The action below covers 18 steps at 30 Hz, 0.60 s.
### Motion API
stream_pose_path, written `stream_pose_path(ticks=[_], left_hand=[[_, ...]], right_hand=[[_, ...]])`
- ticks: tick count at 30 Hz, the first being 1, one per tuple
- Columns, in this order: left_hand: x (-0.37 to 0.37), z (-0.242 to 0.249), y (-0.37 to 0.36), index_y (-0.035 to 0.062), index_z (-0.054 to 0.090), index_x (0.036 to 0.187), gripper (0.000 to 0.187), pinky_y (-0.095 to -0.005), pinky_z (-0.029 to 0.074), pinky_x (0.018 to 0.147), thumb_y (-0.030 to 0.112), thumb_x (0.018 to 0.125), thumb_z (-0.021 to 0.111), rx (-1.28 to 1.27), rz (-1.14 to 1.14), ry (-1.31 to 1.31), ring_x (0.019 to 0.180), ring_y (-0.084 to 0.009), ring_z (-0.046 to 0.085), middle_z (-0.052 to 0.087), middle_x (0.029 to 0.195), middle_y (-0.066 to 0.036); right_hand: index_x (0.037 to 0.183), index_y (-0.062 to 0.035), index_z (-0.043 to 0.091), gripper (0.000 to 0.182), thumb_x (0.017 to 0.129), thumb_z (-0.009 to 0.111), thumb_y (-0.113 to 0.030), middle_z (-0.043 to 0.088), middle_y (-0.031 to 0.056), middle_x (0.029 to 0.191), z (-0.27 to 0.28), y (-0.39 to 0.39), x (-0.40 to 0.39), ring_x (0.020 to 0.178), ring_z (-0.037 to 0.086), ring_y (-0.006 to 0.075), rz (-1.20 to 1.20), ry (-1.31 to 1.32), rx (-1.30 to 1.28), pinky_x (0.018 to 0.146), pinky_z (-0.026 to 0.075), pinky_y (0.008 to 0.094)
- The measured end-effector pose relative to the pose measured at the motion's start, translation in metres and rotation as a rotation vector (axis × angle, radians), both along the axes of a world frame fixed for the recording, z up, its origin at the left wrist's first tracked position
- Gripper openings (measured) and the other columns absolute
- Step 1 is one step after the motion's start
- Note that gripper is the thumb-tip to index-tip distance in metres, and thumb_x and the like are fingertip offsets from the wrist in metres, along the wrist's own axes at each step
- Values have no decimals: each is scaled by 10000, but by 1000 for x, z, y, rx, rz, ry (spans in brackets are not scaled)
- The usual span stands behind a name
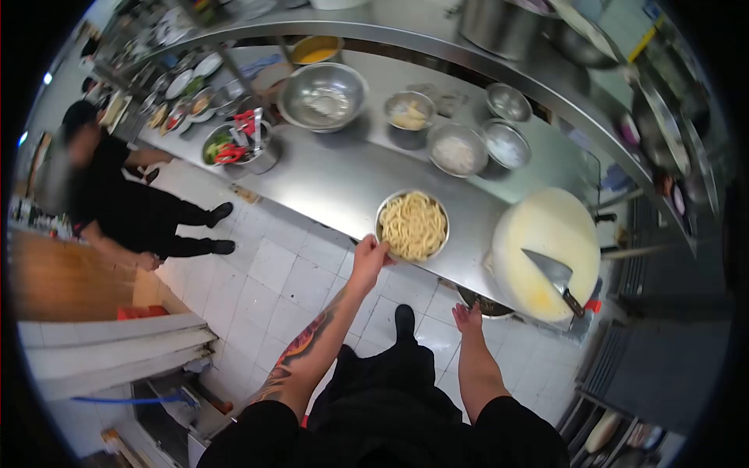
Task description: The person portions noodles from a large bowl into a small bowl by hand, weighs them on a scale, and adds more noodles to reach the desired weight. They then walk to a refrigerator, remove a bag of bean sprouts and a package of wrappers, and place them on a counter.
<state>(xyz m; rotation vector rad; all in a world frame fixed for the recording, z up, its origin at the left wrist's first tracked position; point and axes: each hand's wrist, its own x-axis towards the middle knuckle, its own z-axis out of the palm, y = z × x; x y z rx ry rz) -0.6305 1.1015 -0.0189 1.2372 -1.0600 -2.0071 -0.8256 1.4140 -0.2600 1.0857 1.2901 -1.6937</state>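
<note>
My left hand (368, 261) grips the near left rim of a round metal bowl (379, 226). Thick, pale yellow strips that look like noodles (413, 225) fill this bowl, which is at the front edge of the steel counter. My right hand (468, 316) is held low in front of the counter edge, fingers apart and nothing in it. Close to that hand, below the counter, part of a dark round pan or bin (488, 304) shows. A cleaver (552, 273) with a dark handle lies on the thick round cutting board (519, 234) to the right.
On the steel counter (328, 183) are a large metal bowl (324, 97), a pot with red-handled tools (261, 156), and several small bowls, one with white powder (456, 154). A steel shelf (406, 33) runs above. Another person (117, 175) stands at the left.
</note>
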Motion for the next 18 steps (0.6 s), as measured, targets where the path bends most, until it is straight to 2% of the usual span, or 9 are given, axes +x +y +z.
stream_pose_path(ticks=[4, 6, 7, 9, 10, 13, 15, 16, 18], left_hand=[[120, 30, 30, -24, 537, 990, 111, -364, 637, 715, 39, 902, 563, 90, 35, 35, 781, -209, 686, 627, 908, -109], [189, 46, 49, -54, 547, 1073, 188, -362, 638, 730, 32, 907, 545, 115, 67, 27, 843, -230, 709, 662, 983, -145], [225, 51, 58, -63, 545, 1105, 217, -358, 639, 730, 27, 909, 538, 117, 89, 21, 868, -236, 715, 673, 1017, -161], [298, 52, 70, -72, 540, 1123, 232, -344, 640, 708, 20, 910, 532, 98, 168, 14, 869, -242, 720, 680, 1017, -171], [336, 44, 74, -73, 539, 1125, 234, -336, 639, 692, 18, 910, 529, 86, 201, -19, 846, -239, 722, 681, 1004, -168], [433, 34, 76, -43, 542, 1021, 147, -314, 631, 636, 33, 897, 563, 23, 323, -61, 758, -227, 716, 677, 957, -164], [486, 37, 71, -24, 532, 972, 115, -320, 629, 620, 36, 888, 584, -50, 358, -75, 746, -230, 709, 667, 922, -153], [507, 32, 77, -24, 532, 972, 115, -320, 629, 620, 36, 888, 584, -39, 400, -63, 746, -230, 709, 667, 922, -153], [544, 24, 61, -2, 506, 915, 114, -334, 626, 597, 48, 883, 603, -68, 493, -86, 714, -220, 696, 634, 857, -122]], right_hand=[[1454, -82, 343, 623, 1003, 547, -460, 538, 214, 1330, 8, -28, 31, 1212, 579, 346, 200, -23, -7, 951, 540, 547], [1395, -73, 422, 497, 1009, 550, -358, 595, 203, 1269, 30, -61, 67, 1091, 650, 336, 671, 51, 142, 862, 578, 504], [1395, -73, 422, 497, 1009, 550, -358, 595, 203, 1269, 40, -84, 90, 1091, 650, 336, 702, 70, 123, 862, 578, 504], [1226, -67, 559, 319, 1017, 544, -308, 691, 152, 1068, 83, -137, 157, 854, 711, 267, 1047, 403, 110, 677, 595, 411], [1130, -65, 615, 247, 1011, 550, -272, 712, 111, 963, 108, -165, 196, 746, 708, 209, 1042, 577, 6, 590, 562, 334], [1207, -37, 596, 306, 987, 602, -249, 701, 129, 1044, 177, -246, 310, 898, 704, 232, 1202, 1204, -363, 760, 576, 352], [1279, -17, 572, 379, 964, 620, -223, 634, 208, 1235, 279, -277, 394, 1142, 630, 324, 1360, 1665, -493, 977, 500, 461], [1279, -17, 572, 379, 964, 620, -223, 634, 208, 1235, 302, -281, 429, 1142, 630, 324, 1403, 1669, -518, 977, 500, 461], [1390, 2, 491, 509, 961, 600, -250, 437, 278, 1465, 340, -305, 494, 1385, 417, 394, 1690, 2102, -563, 1135, 310, 555]])
